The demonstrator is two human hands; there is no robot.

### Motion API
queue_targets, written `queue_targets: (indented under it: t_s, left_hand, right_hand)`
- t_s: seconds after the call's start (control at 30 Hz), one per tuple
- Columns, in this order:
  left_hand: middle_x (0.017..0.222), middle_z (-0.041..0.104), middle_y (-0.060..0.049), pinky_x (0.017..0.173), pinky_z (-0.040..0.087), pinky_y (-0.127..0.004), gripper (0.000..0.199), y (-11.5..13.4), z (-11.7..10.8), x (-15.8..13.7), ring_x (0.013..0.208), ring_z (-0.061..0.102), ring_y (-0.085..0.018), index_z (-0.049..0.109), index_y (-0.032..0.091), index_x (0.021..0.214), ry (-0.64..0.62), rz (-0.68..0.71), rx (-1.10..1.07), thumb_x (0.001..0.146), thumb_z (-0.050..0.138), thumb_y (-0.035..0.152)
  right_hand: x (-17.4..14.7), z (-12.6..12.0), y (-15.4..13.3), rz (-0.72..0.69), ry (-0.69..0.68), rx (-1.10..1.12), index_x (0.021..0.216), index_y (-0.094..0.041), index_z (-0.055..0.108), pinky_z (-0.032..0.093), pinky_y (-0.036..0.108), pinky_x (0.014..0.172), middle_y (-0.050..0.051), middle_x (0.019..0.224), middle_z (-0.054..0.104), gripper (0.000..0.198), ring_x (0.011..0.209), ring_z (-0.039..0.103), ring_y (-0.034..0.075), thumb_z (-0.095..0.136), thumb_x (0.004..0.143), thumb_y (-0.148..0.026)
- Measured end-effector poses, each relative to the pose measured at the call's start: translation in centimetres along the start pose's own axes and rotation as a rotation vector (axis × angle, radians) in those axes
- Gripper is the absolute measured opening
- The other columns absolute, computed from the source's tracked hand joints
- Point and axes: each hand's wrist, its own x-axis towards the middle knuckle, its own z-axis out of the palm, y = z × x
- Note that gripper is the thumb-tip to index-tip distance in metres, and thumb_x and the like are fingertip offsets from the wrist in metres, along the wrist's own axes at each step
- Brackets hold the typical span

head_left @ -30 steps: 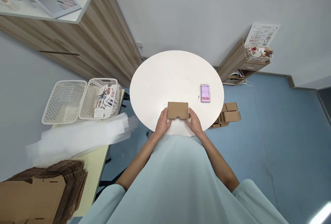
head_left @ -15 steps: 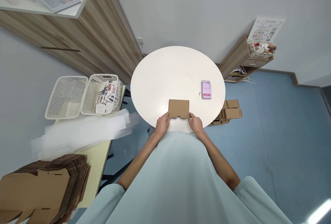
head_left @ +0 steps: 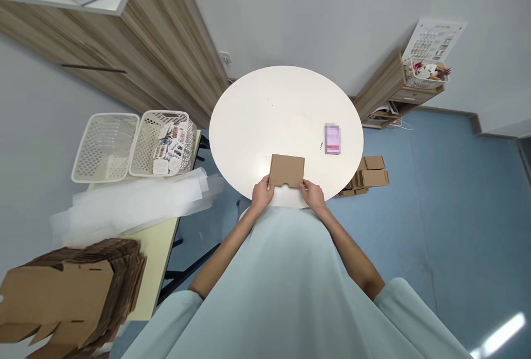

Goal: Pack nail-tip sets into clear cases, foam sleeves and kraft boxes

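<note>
A small brown cardboard box [head_left: 287, 171] with its lid down lies near the front edge of the white oval table [head_left: 257, 121]. A half-round notch shows in its near edge. My left hand [head_left: 263, 194] grips the box's near left corner, fingers closed. At the near right corner my right hand [head_left: 312, 194] holds it the same way, thumb and fingers pinched on the edge. To the right on the tabletop lies a phone [head_left: 332, 139] with a pinkish, blurred screen.
On a side table [head_left: 155, 248] at left are flattened cardboard boxes [head_left: 58, 298], translucent white sheets [head_left: 133, 204] and two white baskets [head_left: 188, 151], one holding printed packets. Folded boxes [head_left: 373, 177] are stacked right of the oval table. A wooden cabinet [head_left: 166, 32] stands back left.
The box has turned slightly, and both hands still hold its near corners. The whole view has shifted a little, with most things sitting slightly higher in the picture.
</note>
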Motion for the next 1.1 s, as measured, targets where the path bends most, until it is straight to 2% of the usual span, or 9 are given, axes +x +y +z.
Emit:
queue_targets:
  t_s: [0.17,0.33,0.5,0.6,0.67,0.77,0.87,0.97,1.1]
  left_hand:
    - [0.122,0.08,-0.009,0.103,0.055,-0.038,0.047,-1.1,0.7,0.6,0.119,0.074,-0.028,0.068,0.022,0.137,0.023,0.005,-0.019,0.093,0.053,0.012]
    - [0.124,0.08,-0.009,0.107,0.055,-0.041,0.05,-1.5,1.0,1.5,0.121,0.073,-0.028,0.067,0.023,0.139,0.054,0.021,-0.053,0.092,0.054,0.01]
    - [0.135,0.074,-0.016,0.111,0.055,-0.048,0.055,-1.3,0.7,2.4,0.126,0.071,-0.031,0.061,0.016,0.147,0.087,-0.022,-0.108,0.092,0.059,0.011]
    - [0.143,0.07,-0.016,0.115,0.052,-0.047,0.054,-0.8,0.4,2.5,0.13,0.069,-0.029,0.06,0.016,0.147,0.085,-0.023,-0.217,0.093,0.062,0.013]
    - [0.14,0.072,-0.016,0.115,0.053,-0.047,0.048,-0.2,0.0,2.3,0.128,0.071,-0.028,0.062,0.016,0.143,0.084,-0.029,-0.257,0.095,0.064,0.019]
    - [0.128,0.077,-0.015,0.112,0.055,-0.047,0.04,0.9,-1.2,1.4,0.12,0.074,-0.028,0.068,0.017,0.135,0.11,-0.013,-0.287,0.099,0.065,0.032]
    - [0.126,0.077,-0.013,0.109,0.056,-0.045,0.039,2.1,-2.5,0.5,0.117,0.074,-0.028,0.073,0.018,0.127,0.145,0.025,-0.3,0.099,0.064,0.044]
    - [0.124,0.077,-0.012,0.106,0.057,-0.044,0.041,2.7,-3.4,-0.1,0.112,0.074,-0.027,0.076,0.021,0.122,0.129,0.027,-0.304,0.1,0.062,0.052]
    - [0.112,0.077,-0.009,0.101,0.057,-0.042,0.042,2.3,-3.4,0.1,0.102,0.074,-0.025,0.076,0.023,0.123,0.056,-0.014,-0.33,0.098,0.062,0.054]
  right_hand:
    - [1.0,0.5,0.7,0.017,0.008,0.001,0.128,-0.023,0.071,0.05,0.029,0.084,0.008,0.116,0.081,0.031,0.103,0.075,0.025,0.049,0.106,-0.023]
    - [2.4,1.0,1.5,-0.008,0.034,0.036,0.115,-0.021,0.074,0.05,0.029,0.084,0.008,0.111,0.079,0.026,0.095,0.073,0.023,0.051,0.104,-0.021]
    - [3.7,1.6,2.2,-0.009,0.09,0.12,0.129,-0.017,0.07,0.055,0.033,0.089,0.011,0.119,0.074,0.035,0.086,0.07,0.021,0.058,0.098,-0.028]
    - [4.2,1.5,2.3,-0.055,0.105,0.213,0.128,-0.016,0.072,0.057,0.039,0.096,0.015,0.124,0.072,0.039,0.091,0.072,0.023,0.057,0.095,-0.029]
    - [4.2,1.1,2.1,-0.072,0.122,0.312,0.124,-0.017,0.075,0.058,0.041,0.1,0.017,0.136,0.069,0.038,0.107,0.073,0.026,0.056,0.094,-0.031]
    - [3.5,-0.5,1.4,-0.087,0.15,0.487,0.119,-0.02,0.079,0.059,0.042,0.105,0.013,0.151,0.064,0.037,0.129,0.068,0.029,0.059,0.095,-0.04]
    - [2.3,-2.8,0.4,-0.06,0.166,0.562,0.108,-0.022,0.082,0.058,0.044,0.108,0.011,0.141,0.072,0.038,0.128,0.069,0.031,0.063,0.095,-0.052]
    - [1.5,-4.5,-0.1,-0.022,0.17,0.569,0.096,-0.023,0.084,0.058,0.044,0.107,0.009,0.129,0.078,0.043,0.122,0.072,0.032,0.063,0.095,-0.06]
    - [1.5,-4.7,0.3,0.016,0.129,0.564,0.103,-0.023,0.083,0.058,0.045,0.105,0.008,0.122,0.081,0.045,0.115,0.075,0.031,0.063,0.094,-0.063]
